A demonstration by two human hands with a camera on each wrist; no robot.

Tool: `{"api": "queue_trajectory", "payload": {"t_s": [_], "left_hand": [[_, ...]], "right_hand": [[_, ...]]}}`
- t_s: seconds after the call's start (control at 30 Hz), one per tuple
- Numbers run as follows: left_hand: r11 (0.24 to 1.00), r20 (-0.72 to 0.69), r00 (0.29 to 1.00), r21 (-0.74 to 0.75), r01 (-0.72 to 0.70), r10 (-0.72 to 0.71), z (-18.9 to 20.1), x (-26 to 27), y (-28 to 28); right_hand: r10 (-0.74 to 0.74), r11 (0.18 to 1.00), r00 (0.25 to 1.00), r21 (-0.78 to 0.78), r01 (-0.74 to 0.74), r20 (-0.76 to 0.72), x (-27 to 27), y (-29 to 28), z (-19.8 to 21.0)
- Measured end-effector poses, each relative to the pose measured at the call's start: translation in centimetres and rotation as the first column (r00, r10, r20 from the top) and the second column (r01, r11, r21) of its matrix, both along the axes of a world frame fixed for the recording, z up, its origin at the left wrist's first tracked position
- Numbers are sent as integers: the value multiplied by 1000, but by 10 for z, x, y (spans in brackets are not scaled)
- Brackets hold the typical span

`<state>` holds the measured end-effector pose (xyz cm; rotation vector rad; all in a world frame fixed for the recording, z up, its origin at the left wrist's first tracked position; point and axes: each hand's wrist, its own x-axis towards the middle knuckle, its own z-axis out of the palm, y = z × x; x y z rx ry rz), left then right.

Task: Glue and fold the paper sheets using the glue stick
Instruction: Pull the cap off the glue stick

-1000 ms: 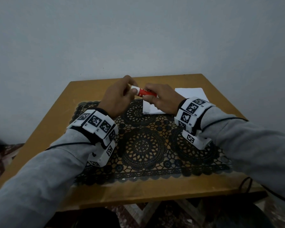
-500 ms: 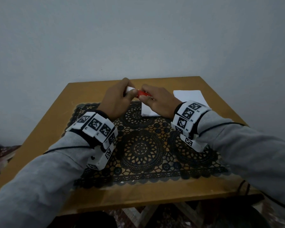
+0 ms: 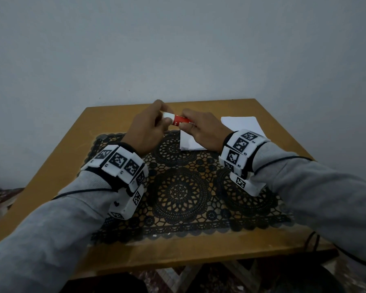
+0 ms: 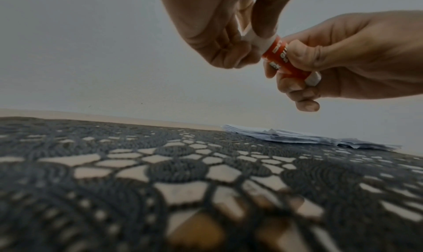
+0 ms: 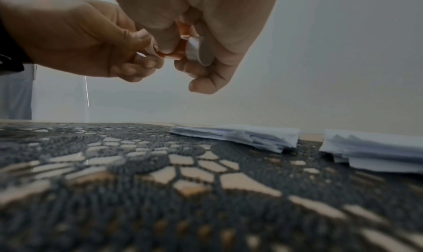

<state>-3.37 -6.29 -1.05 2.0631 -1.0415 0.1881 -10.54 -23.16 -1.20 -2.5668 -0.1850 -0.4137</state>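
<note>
A glue stick [image 3: 181, 120] with a red body and a white cap [image 3: 168, 115] hangs in the air over the far part of the table. My left hand [image 3: 164, 116] pinches the cap [image 4: 257, 43] between thumb and fingers. My right hand [image 3: 185, 124] grips the red body [image 4: 280, 57], and the stick's white base [image 5: 199, 51] shows under its fingers. The cap still sits against the body. White paper sheets lie below in two low stacks, one [image 3: 189, 143] under my right hand and one [image 3: 242, 123] to its right.
A black lace mat [image 3: 182, 193] covers the middle of the wooden table [image 3: 57, 161]. A plain wall stands just behind the table's far edge. The paper stacks [image 5: 242, 137] [image 5: 375, 149] lie at the mat's far right edge.
Both hands have stayed together on the glue stick at the same spot. Slightly more of the red body shows between them than half a second ago.
</note>
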Motion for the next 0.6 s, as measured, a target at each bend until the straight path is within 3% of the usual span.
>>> {"api": "queue_trajectory", "payload": {"t_s": [0.13,0.3,0.6], "left_hand": [[988,70,990,89,-130,124,2,0,-3],[999,18,999,-31,35,-35,0,0,2],[984,166,979,-109,140,-121,8,-1,10]], "right_hand": [[-10,1000,1000,0,10,8,1,0,0],[-3,999,1000,32,2,31,-1,-5,1],[46,997,991,61,-54,124,-2,-3,2]]}}
